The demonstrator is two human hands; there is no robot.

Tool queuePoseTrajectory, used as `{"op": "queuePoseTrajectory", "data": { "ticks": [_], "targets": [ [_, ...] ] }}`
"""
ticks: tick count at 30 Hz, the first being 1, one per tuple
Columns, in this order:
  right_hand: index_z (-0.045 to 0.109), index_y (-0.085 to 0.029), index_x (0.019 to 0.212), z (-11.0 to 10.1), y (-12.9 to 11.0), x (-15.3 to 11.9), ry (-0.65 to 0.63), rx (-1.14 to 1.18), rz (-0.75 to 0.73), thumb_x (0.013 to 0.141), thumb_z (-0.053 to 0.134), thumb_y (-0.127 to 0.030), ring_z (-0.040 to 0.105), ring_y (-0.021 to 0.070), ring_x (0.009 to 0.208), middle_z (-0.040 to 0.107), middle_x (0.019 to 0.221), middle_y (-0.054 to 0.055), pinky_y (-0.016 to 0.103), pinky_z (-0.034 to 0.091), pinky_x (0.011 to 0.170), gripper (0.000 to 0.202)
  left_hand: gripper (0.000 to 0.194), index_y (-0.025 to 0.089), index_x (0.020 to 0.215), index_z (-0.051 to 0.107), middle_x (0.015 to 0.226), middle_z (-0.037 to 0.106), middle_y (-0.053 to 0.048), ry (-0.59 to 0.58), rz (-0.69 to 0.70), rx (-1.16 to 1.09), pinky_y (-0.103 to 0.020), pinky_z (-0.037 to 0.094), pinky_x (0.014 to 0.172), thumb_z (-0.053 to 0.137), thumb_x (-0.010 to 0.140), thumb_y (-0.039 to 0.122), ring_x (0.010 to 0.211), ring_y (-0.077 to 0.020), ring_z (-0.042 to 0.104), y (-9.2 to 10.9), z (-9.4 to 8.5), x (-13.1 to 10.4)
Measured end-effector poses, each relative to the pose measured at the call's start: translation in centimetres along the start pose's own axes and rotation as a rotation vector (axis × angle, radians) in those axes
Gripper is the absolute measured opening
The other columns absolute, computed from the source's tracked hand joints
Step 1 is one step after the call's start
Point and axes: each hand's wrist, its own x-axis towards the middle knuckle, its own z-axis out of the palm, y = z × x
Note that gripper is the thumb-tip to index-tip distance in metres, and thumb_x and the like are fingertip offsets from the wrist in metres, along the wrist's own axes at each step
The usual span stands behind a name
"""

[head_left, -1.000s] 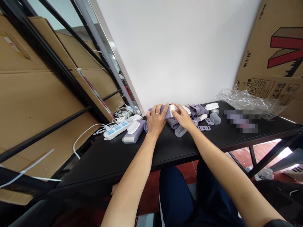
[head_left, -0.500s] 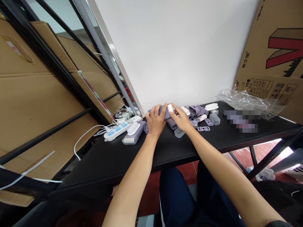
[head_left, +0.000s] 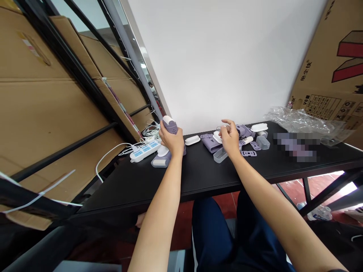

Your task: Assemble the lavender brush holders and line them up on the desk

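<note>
My left hand (head_left: 172,141) is wrapped round a purple plastic housing (head_left: 171,127), raised and tilted, with a white rounded piece (head_left: 168,120) at its top end. Below that hand lies another purple unit with a clear cap (head_left: 159,162) and a white oval lid (head_left: 163,151). My right hand (head_left: 231,138) is over the loose parts, its index finger extended and the other fingers curled towards the thumb. What it pinches, if anything, is too small to tell; thin wire shows beside it. Near it are a purple housing (head_left: 210,144) and a clear cover (head_left: 219,155).
A white power strip (head_left: 145,151) with tangled cables is at the left. White oval lids (head_left: 192,140), flat purple plates (head_left: 249,153) and a clear cap (head_left: 262,142) lie on the black table (head_left: 198,177). Clear plastic film (head_left: 303,121) and a large carton (head_left: 326,83) are at the right.
My hands have come apart. The left has carried the purple housing leftward and turned its white end up; the right has moved right to the loose parts. A white oval lid now shows between them.
</note>
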Motion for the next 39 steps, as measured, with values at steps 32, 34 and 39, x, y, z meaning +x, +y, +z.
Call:
{"op": "queuePoseTrajectory", "data": {
  "ticks": [32,34,39],
  "targets": [
    [0.063,-0.019,0.119,-6.8,-1.2,-7.4,-0.621,-1.124,-0.359,0.095,0.061,-0.040,0.062,0.0325,0.108,0.064,0.114,0.015,0.043,0.049,0.091,0.032,0.079,0.022,0.156,0.040,0.150,0.054,-0.017,-0.251,0.477,0.082,-0.048,0.037,0.115,0.069,0.083,0.029,0.142,-0.0344,0.049,1.2,0.4,-3.3],
    [0.063,-0.020,0.124,-7.2,-1.7,-7.3,-0.710,-1.139,-0.327,0.095,0.061,-0.040,0.065,0.0317,0.106,0.063,0.120,0.016,0.042,0.049,0.092,0.035,0.079,0.021,0.155,0.041,0.149,0.054,-0.016,-0.264,0.499,0.080,-0.047,0.037,0.115,0.070,0.083,0.029,0.141,-0.0335,0.050,1.3,0.4,-3.4],
    [0.067,-0.021,0.113,-8.5,-2.7,-6.6,-0.865,-1.017,-0.225,0.090,0.070,-0.044,0.066,0.0269,0.097,0.063,0.113,0.012,0.039,0.050,0.091,0.032,0.078,0.021,0.155,0.042,0.147,0.056,-0.016,-0.308,0.501,0.102,-0.048,0.037,0.115,0.070,0.083,0.029,0.137,-0.0332,0.052,1.1,0.8,-3.5]
  ]
}}
